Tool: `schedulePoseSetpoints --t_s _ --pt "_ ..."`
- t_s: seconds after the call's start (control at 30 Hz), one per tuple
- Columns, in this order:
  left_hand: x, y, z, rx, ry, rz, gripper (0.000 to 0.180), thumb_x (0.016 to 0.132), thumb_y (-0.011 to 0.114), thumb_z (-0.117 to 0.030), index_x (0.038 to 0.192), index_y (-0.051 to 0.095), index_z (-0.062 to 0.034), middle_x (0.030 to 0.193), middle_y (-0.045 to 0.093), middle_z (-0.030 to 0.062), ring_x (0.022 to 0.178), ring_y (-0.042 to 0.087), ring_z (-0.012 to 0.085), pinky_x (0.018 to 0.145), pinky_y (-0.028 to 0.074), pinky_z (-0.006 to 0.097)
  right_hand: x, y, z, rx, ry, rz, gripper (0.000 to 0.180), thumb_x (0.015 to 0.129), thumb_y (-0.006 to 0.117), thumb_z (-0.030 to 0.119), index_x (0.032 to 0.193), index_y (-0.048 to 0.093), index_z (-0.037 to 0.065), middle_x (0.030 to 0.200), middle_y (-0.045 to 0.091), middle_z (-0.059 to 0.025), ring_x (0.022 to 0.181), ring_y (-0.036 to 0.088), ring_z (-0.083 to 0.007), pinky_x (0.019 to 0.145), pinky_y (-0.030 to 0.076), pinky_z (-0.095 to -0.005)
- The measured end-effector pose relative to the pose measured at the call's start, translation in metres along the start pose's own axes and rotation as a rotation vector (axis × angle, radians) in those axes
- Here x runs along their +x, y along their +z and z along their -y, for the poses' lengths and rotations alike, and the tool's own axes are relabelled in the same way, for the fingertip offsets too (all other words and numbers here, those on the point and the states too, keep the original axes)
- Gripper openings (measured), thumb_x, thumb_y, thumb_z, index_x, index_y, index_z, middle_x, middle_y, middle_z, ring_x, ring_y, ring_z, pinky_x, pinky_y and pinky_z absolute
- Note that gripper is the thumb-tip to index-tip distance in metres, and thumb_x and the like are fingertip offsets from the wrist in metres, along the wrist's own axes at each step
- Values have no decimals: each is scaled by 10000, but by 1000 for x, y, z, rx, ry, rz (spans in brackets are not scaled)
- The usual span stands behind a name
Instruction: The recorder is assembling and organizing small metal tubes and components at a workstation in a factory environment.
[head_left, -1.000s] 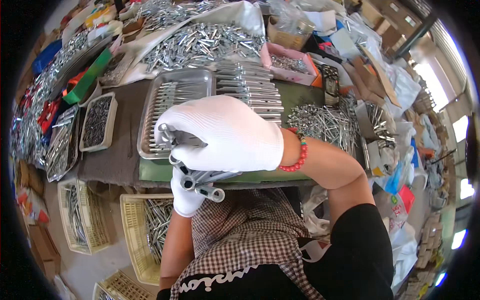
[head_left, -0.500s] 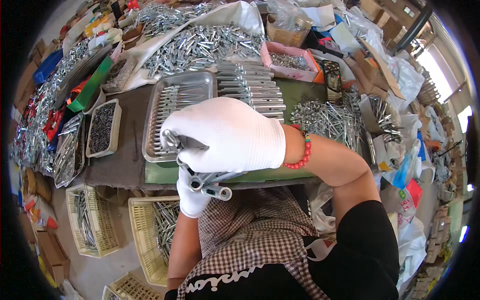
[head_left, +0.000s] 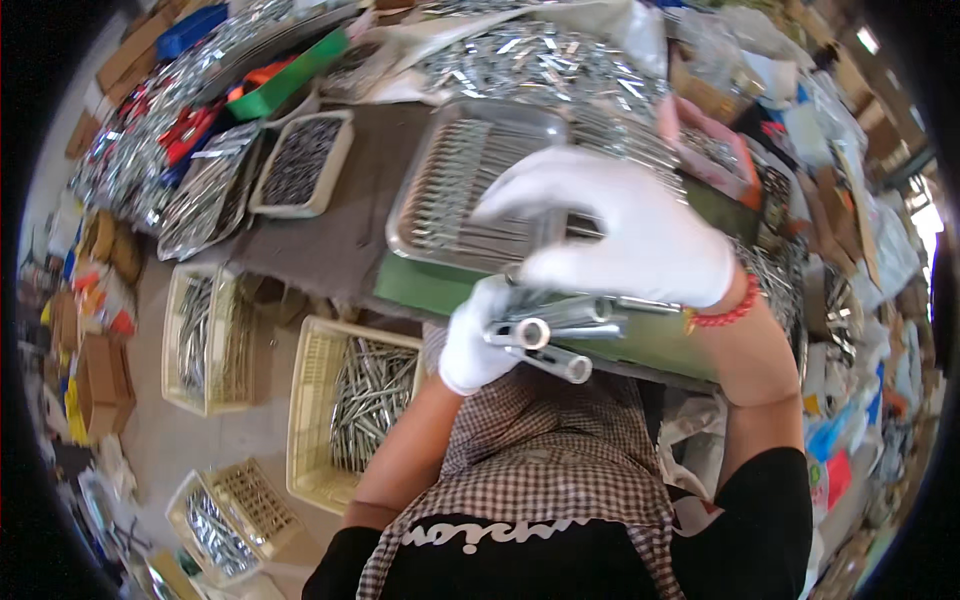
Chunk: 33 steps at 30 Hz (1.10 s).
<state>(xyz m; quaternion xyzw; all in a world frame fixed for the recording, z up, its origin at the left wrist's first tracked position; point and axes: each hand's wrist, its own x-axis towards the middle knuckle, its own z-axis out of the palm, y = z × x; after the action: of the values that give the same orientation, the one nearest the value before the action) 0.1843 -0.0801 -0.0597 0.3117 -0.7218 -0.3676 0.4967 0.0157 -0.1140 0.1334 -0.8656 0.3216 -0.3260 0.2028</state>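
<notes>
My left hand point(head_left: 478, 335), in a white glove, is closed around a bundle of several shiny metal tubes point(head_left: 550, 362) just off the table's front edge. The tubes' open round ends point to the right. Above them, my gloved right hand point(head_left: 630, 225) is spread with thumb and fingers apart and somewhat blurred; I see nothing between them. It hovers over the right part of a metal tray point(head_left: 396, 225), where thin metal rods point(head_left: 450, 190) lie in neat rows. Behind that hand, larger metal tubes point(head_left: 625, 140) lie side by side, partly hidden.
A heap of metal pieces point(head_left: 540, 60) covers the back of the table. A white tub of dark small parts point(head_left: 300, 165) stands left; a pink box point(head_left: 705, 150) stands right. Yellow crates point(head_left: 310, 400) holding metal rods stand on the floor at the left.
The view has shifted, so the table sits farther right in it. My right hand, earlier curled round metal pieces just above the bundle, has opened. My left hand still holds the tubes.
</notes>
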Motion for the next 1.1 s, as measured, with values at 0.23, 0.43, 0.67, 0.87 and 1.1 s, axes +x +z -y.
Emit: schedulePoseSetpoints --t_s 0.23,0.43,0.67,0.87,1.1 --pt "6 -9 -20 -87 -91 38 542 714 741 -33 1192 486 -33 1039 636 98 884 643 204 775 521 301 30 17 -83 -471 291 101 239 850 538 285 875 689 101 895 653 -120 847 632 -315 787 494 -419" --pt "4 -7 -17 -272 -171 40 483 774 672 -8 1215 475 -30 1086 641 108 931 646 197 820 506 302 45 62 -132 -797 352 287 248 825 526 195 821 732 58 868 691 -177 832 669 -339 772 528 -452" --pt "3 -8 -14 -292 -186 7 634 655 816 -93 1197 493 -40 1029 617 59 877 613 139 763 516 300 56 63 -134 -723 450 399 287 807 556 244 845 727 17 908 690 -200 852 670 -361 794 528 -450" --pt "4 -4 -20 -273 -150 -4 457 754 713 -17 1165 515 -43 1030 635 79 893 628 169 797 503 294 51 47 -141 -565 462 367 323 785 541 273 871 717 15 912 682 -198 848 654 -379 791 512 -457" --pt "-2 -2 -4 -127 -125 -51 594 685 765 -26 1208 486 -63 1052 613 57 892 620 168 767 533 318 14 0 -92 -375 415 303 266 806 581 281 920 682 62 864 681 -153 808 648 -311 735 501 -404"
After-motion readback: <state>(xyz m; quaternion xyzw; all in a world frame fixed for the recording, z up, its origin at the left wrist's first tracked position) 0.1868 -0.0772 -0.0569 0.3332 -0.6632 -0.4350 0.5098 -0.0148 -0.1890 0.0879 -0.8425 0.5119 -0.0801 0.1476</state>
